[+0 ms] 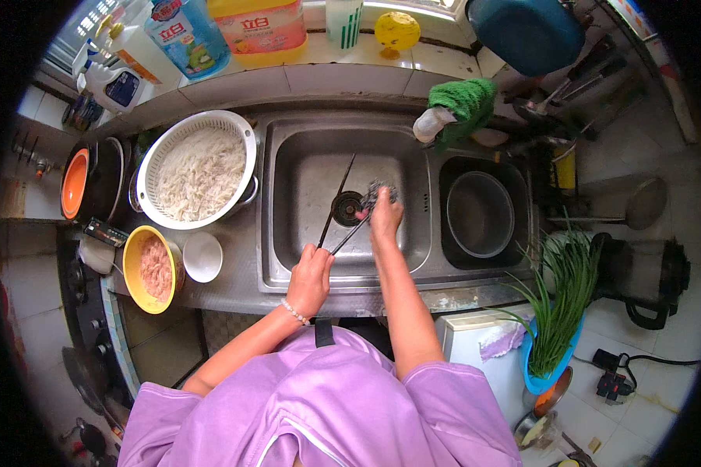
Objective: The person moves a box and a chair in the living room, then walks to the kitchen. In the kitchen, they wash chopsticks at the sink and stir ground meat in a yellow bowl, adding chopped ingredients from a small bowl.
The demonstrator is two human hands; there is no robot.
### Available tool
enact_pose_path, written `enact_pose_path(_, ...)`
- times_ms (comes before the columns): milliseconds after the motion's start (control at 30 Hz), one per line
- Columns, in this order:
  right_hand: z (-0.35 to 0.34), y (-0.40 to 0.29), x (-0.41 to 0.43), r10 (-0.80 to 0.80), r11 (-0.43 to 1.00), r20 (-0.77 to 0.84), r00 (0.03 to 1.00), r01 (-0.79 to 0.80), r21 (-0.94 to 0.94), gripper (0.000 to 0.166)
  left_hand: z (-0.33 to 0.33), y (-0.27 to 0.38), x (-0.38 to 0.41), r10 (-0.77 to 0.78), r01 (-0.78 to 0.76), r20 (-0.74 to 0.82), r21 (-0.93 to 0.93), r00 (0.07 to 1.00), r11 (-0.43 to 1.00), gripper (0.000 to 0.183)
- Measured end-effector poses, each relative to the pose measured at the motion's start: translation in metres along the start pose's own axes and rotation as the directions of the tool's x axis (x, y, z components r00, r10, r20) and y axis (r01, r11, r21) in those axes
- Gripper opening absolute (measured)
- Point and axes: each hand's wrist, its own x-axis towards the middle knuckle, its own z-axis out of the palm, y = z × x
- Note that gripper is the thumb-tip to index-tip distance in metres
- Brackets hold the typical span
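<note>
Over the near edge of the steel sink, my left hand grips a pair of dark chopsticks, which spread apart in a V towards the far side. One points up across the basin beside the drain. The other slants right to my right hand, which holds a grey mesh scourer against its far part. Part of that chopstick is hidden by the scourer and fingers. A faucet with a green cloth on it stands at the back right of the basin.
Left of the sink are a white colander of pale shreds, a yellow bowl of minced meat and a small white bowl. A round pot sits in the right basin. Green chives lie at the right. Bottles line the back ledge.
</note>
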Motion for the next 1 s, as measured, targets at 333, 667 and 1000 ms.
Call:
enact_pose_path(333,0.017,0.04,-0.053,-0.119,0.99,0.146,0.982,0.128,-0.058,0.032,-0.003,-0.005,0.017,-0.011,0.01,-0.028,-0.034,1.0,0.999,0.008)
enact_pose_path(667,0.015,-0.031,-0.001,-0.001,0.99,-0.065,0.998,0.01,0.138,0.037,-0.016,-0.006,-0.007,0.02,-0.023,-0.054,-0.045,0.998,0.999,0.007)
enact_pose_path(1000,0.013,-0.031,0.0,0.015,0.979,0.023,1.0,-0.019,0.201,0.032,-0.016,-0.005,-0.006,-0.007,0.0,-0.066,-0.102,0.998,0.995,0.006)
